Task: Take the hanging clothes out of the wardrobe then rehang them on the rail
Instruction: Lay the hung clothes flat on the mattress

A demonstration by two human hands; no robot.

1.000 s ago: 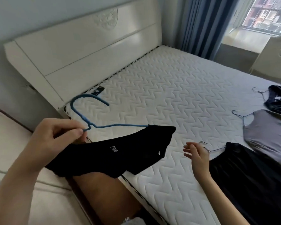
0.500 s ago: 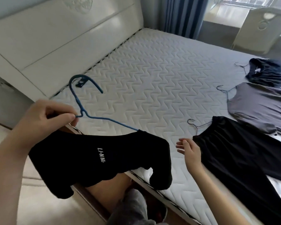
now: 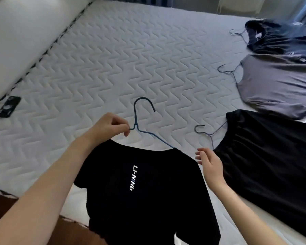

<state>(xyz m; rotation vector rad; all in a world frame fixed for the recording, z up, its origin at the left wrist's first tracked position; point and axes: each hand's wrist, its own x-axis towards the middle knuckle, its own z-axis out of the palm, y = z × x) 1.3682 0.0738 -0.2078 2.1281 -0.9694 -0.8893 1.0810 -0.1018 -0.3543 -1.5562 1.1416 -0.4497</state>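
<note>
My left hand [image 3: 109, 127] pinches the neck of a blue wire hanger [image 3: 141, 119] that carries a black T-shirt [image 3: 145, 197] with white lettering. The shirt hangs over the near edge of the bed. My right hand [image 3: 209, 163] hovers open beside the shirt's right shoulder, holding nothing. To its right, on the mattress, lie three garments on hangers: a black garment [image 3: 270, 156], a grey top [image 3: 279, 85] and a dark top [image 3: 279, 39].
The white quilted mattress [image 3: 113, 68] fills most of the view, with a white headboard [image 3: 16, 29] along the left. A dark phone [image 3: 8, 106] lies near the headboard. Brown floor [image 3: 42, 230] shows below the bed's near edge.
My left hand has carried the hanger and black T-shirt to the right and over the bed; the shirt now hangs flat with its print facing me. The view has tilted down.
</note>
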